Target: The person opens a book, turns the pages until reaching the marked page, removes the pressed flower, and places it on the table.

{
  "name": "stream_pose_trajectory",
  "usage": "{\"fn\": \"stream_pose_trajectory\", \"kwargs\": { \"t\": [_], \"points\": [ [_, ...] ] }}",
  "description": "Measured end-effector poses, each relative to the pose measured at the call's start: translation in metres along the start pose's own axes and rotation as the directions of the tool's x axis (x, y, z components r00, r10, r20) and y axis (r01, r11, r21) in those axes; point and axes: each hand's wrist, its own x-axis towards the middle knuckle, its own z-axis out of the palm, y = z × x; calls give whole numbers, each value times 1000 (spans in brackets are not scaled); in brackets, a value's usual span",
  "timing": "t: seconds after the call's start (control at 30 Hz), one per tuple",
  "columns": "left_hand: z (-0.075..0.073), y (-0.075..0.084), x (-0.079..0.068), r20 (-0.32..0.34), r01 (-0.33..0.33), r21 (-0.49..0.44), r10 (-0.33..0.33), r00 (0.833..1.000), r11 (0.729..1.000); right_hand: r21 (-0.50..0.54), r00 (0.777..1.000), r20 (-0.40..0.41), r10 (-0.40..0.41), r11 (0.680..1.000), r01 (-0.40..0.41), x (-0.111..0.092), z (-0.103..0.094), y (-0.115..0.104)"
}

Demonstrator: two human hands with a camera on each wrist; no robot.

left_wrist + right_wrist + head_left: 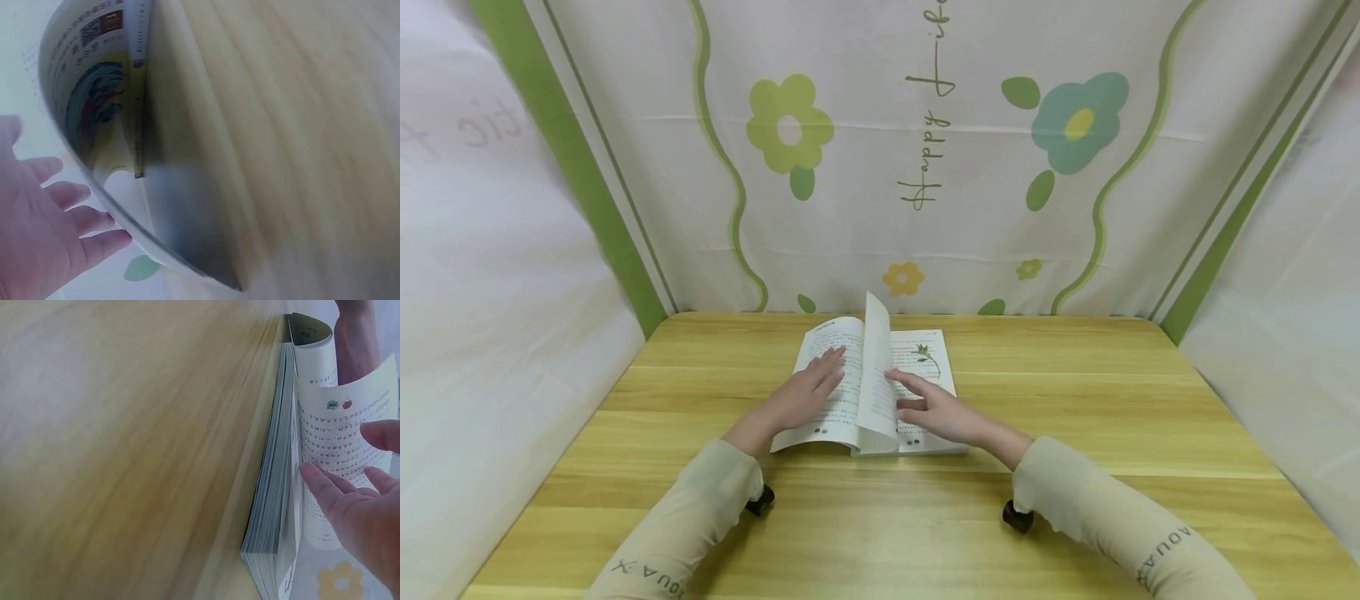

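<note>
An open book with printed pages lies on the table, and a single page stands up near its middle. My left hand rests on the left-hand pages with straight fingers. In the left wrist view those pages bow upward beside the fingers, showing a coloured cover underneath. My right hand is at the right side of the raised page, its index fingertip at the sheet. Thumb and fingers stay apart in the right wrist view. The right-hand page carries a plant drawing.
The book lies near the back edge of the wooden table. A white cloth with printed flowers hangs behind it, and further cloth panels stand at the sides. Dark wrist devices sit under both sleeves.
</note>
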Motion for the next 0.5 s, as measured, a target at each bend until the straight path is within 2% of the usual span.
{"fn": "stream_pose_trajectory", "kwargs": {
  "t": [0.13,0.2,0.33,0.43,0.5],
  "points": [
    [-4,2,3,-87,-17,-102,8,996,995,-24,999,24,-25,999,26,2,4,-1],
    [-4,3,4,-128,-37,-121,21,992,992,-49,998,38,-42,998,44,3,6,-2],
    [-4,4,4,-169,-70,-103,52,984,992,-207,996,66,-67,975,79,4,12,-5],
    [-1,6,3,-164,-62,-57,52,985,996,-335,993,88,-72,937,98,5,17,-8],
    [0,7,3,-155,-57,-21,53,986,998,-374,992,103,-72,921,106,4,19,-10]
  ]
}}
